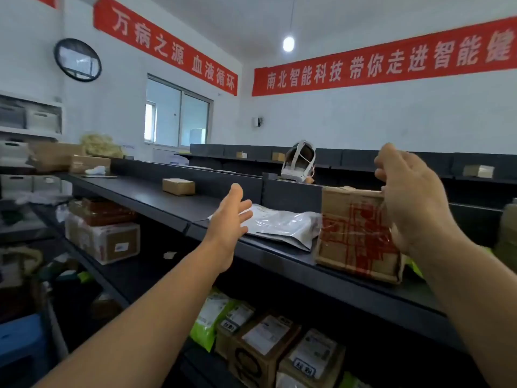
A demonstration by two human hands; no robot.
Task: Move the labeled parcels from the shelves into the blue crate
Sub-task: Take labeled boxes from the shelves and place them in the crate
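A brown cardboard parcel with red print (355,233) stands tilted on the front edge of the dark top shelf (156,194). My right hand (411,197) grips its upper right corner, fingers curled over the top. A flat grey plastic mailer (282,225) lies on the shelf just left of that box. My left hand (229,222) hovers over the mailer's left end, fingers straight and spread, holding nothing. A small brown box (178,186) sits farther back on the same shelf. A blue crate edge (19,337) shows at the lower left.
The shelf below holds labeled boxes (265,340) and a green bag (207,320); a taped box (103,239) sits on the middle shelf at left. Another person wearing a white headset (299,163) stands behind the shelf. More shelving runs along the back wall.
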